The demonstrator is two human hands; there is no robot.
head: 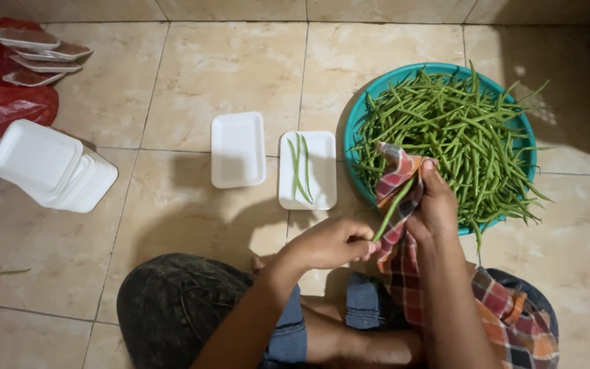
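Nearest the head camera are the person's crossed legs in dark jeans (172,307), partly cut off by the bottom edge. Just above them the left hand (329,244) pinches the lower end of a single green bean (392,208) between thumb and fingertips. The right hand (437,205) is closed around a checked cloth (404,225) in red, orange and grey, wrapped about the upper part of that bean; the cloth trails down over the right forearm and out of view.

Taking the teal basin (370,96) as the landmark: it lies just beyond the right hand, heaped with green beans (455,137), its far right side in shadow. Just left of it is a white foam tray (321,188) with a few beans (300,167) laid lengthwise. Left of that sits an empty white foam tray (237,149). Far left of the basin a stack of white trays (52,166) lies tilted, and beyond it, at the top left corner, several filled, wrapped trays (41,56) rest on a red plastic bag (1,102); their contents are hard to make out. A stray bean (1,275) lies on the tiles at lower left.
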